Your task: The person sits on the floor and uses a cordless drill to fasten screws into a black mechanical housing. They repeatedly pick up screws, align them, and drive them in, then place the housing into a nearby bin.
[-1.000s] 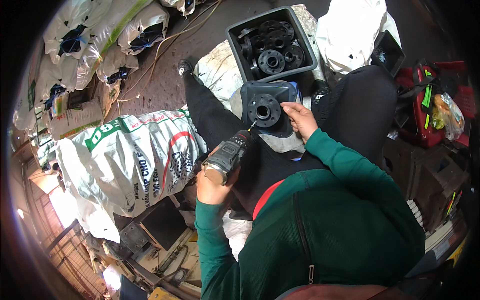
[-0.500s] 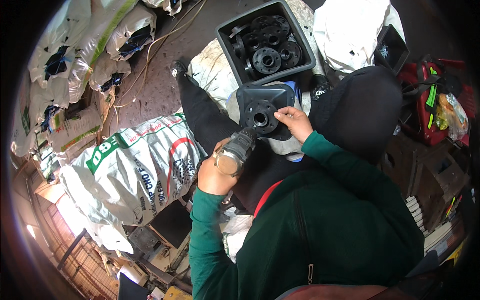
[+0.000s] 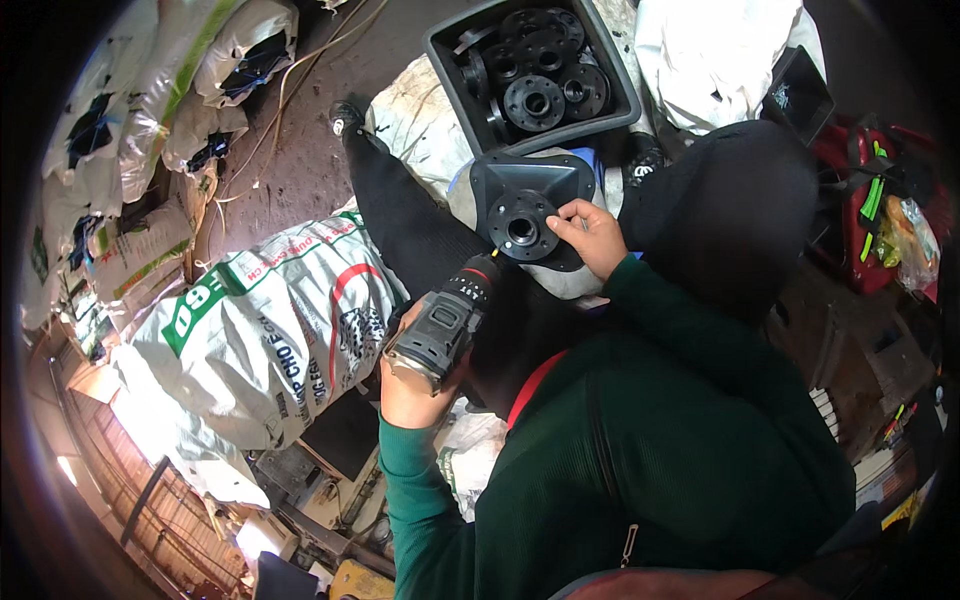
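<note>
My left hand [image 3: 408, 385] is wrapped around a grey-black cordless drill [image 3: 440, 325]. The drill points up and right, its yellowish bit tip close to the lower left rim of a round black flange [image 3: 522, 226]. This flange, with a central bore and a ring of small holes, lies on a black square-based housing [image 3: 535, 182] between my legs. A small bright spot shows in one hole nearest the bit. My right hand [image 3: 592, 237] has thumb and forefinger pinched together at the flange's right edge; whatever sits between the fingertips is too small to see.
Just beyond the housing, a dark grey bin [image 3: 455, 100] holds several more black flanges. A printed white sack [image 3: 290, 330] lies to the left. Far right are a red container [image 3: 835, 215] with bags and a small black box [image 3: 800, 95]. Filled white bags [image 3: 165, 120] line the far left.
The drill has been drawn back down and left from the flange, uncovering its bit. My right hand stays at the flange's right edge, slightly shifted. The view has tilted a little.
</note>
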`<action>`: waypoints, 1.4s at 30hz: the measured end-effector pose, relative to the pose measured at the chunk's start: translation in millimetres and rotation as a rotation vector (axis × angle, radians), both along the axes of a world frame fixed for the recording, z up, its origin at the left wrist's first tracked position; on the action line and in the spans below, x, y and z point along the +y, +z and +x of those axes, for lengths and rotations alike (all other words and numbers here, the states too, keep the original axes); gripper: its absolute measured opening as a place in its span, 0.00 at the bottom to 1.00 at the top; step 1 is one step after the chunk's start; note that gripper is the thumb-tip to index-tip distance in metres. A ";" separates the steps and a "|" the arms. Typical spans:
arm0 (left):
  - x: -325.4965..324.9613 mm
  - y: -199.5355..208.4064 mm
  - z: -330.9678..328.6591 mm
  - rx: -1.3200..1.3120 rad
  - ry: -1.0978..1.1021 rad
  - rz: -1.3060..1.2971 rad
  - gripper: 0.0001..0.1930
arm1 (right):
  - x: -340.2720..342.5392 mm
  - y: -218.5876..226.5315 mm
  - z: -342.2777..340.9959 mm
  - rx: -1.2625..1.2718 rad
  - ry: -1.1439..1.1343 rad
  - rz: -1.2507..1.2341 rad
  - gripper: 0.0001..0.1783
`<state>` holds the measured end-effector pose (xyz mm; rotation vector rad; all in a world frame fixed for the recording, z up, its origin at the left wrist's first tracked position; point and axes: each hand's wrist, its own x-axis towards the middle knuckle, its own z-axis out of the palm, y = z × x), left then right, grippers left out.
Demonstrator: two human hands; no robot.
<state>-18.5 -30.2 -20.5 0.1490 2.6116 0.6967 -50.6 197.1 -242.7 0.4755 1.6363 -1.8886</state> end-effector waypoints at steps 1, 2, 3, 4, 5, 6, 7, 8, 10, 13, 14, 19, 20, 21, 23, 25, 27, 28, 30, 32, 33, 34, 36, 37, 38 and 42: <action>0.5 3.9 6.0 -0.015 0.017 0.006 0.22 | -0.3 -0.5 0.4 -0.027 -0.018 -0.055 0.10; 1.9 6.1 12.8 -0.022 0.079 0.017 0.22 | -1.7 -1.7 -0.3 -0.052 -0.039 -0.112 0.11; 2.6 6.3 19.2 -0.018 0.003 0.000 0.24 | -6.4 -3.0 -0.8 0.046 -0.080 -0.100 0.20; 9.3 2.8 30.3 -0.050 0.070 0.135 0.30 | -6.5 -4.4 -0.4 -0.005 -0.043 -0.091 0.21; 14.5 0.5 42.3 -0.159 0.190 0.186 0.34 | -7.3 -6.4 -0.8 -0.022 -0.002 -0.081 0.23; 20.3 -4.1 54.8 -0.267 0.310 0.240 0.38 | -7.2 -8.6 -1.7 -0.033 0.027 -0.056 0.25; 25.5 -11.0 66.6 -0.329 0.249 0.159 0.39 | -8.6 -10.6 -2.3 -0.009 0.069 -0.009 0.27; 29.3 -18.7 77.0 -0.404 0.181 0.084 0.40 | -9.4 -11.6 -2.0 -0.004 0.052 -0.028 0.27; 34.1 -35.6 94.0 -0.372 0.138 0.041 0.43 | -9.5 -12.1 -2.0 0.016 0.023 -0.064 0.27; 33.1 -46.2 113.6 -0.285 0.137 -0.021 0.48 | -6.6 -8.0 -0.9 -0.055 0.004 -0.038 0.28; 29.9 -45.1 117.2 -0.256 0.087 -0.008 0.47 | -6.5 -6.7 -1.5 -0.029 0.007 -0.025 0.28; -3.0 -35.4 89.5 -0.018 -0.227 0.279 0.40 | -9.2 -5.1 -7.9 -0.104 -0.019 -0.097 0.23; -8.6 -39.3 77.1 -0.258 0.038 0.371 0.35 | -9.5 -4.9 -8.9 -0.126 -0.027 -0.136 0.22; -5.5 -56.3 58.4 -0.368 0.344 0.507 0.32 | -9.3 -4.3 -9.4 -0.152 -0.036 -0.173 0.21; 6.4 -95.7 25.9 -0.397 0.734 0.833 0.30 | -8.3 -0.7 -11.0 -0.201 -0.055 -0.208 0.20; 24.6 -135.0 10.8 -0.515 0.886 0.911 0.28 | -7.3 5.8 -13.2 -0.188 -0.080 -0.250 0.18; 43.8 -164.2 12.3 -0.227 0.785 0.658 0.24 | -5.5 14.2 -15.8 -0.182 -0.115 -0.257 0.19; 49.7 -173.5 13.3 -0.110 0.741 0.505 0.22 | -4.2 18.5 -17.7 -0.208 -0.128 -0.254 0.19; 53.4 -181.1 14.5 0.103 0.758 0.523 0.17 | -3.4 25.2 -20.1 -0.235 -0.140 -0.266 0.19; 51.1 -180.4 11.1 0.260 0.745 0.585 0.15 | -3.7 27.6 -21.0 -0.262 -0.146 -0.326 0.18; 49.8 -178.8 9.4 0.233 0.798 0.610 0.13 | -4.0 27.1 -20.0 -0.253 -0.127 -0.290 0.18; 48.3 -177.6 7.1 0.070 0.962 0.702 0.13 | -4.2 25.2 -19.3 -0.221 -0.084 -0.292 0.18; 47.0 -177.4 4.3 -0.107 1.196 1.006 0.13 | -6.4 18.4 -15.1 -0.196 0.016 -0.210 0.18; 48.7 -178.6 3.8 -0.144 1.240 1.045 0.14 | -7.5 13.8 -12.4 -0.158 0.078 -0.103 0.18; 49.3 -180.0 5.5 -0.188 1.267 1.115 0.16 | -8.2 9.0 -8.8 -0.079 0.148 -0.013 0.18; 50.1 -185.4 4.7 -0.265 1.386 1.184 0.17 | -6.3 -9.1 -6.3 0.030 0.232 -0.108 0.16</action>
